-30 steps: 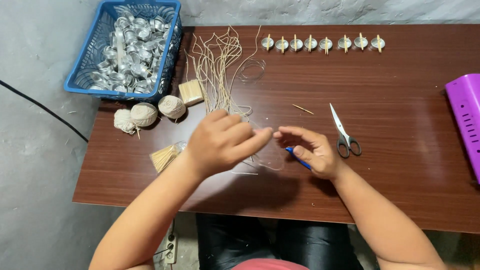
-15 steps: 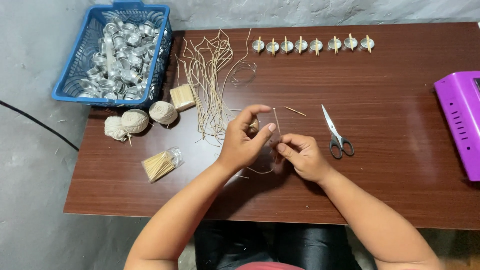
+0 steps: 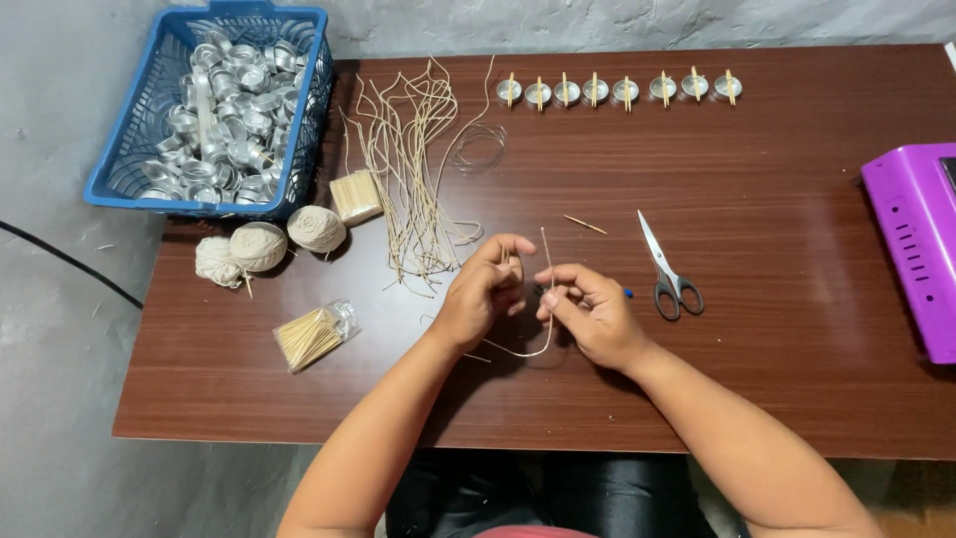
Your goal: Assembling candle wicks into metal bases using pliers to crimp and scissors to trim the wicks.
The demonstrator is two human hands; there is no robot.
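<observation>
Both hands meet above the brown wooden table [image 3: 777, 329] — left hand [image 3: 483, 294] and right hand [image 3: 588, 314] each pinch the pale waxed wick string [image 3: 546, 269]. Eight small silver tealight cups [image 3: 617, 90] line the far edge; three cream twine balls [image 3: 261, 244], one pair of grey-handled scissors [image 3: 669, 269], one blue plastic basket [image 3: 214, 110] lie around.

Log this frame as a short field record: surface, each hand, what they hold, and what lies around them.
surface: dark brown wooden table
left hand: fingers pinched on a small item, too small to identify
right hand: fingers pinching a pale wick strand that stands up, then loops under both hands
nearest tools: scissors right of the hands, loose stick above them
far edge: row of small metal cups, a stick across each
left side: blue basket of metal cups, cut strands, string balls, bag of sticks
right edge: purple device
</observation>
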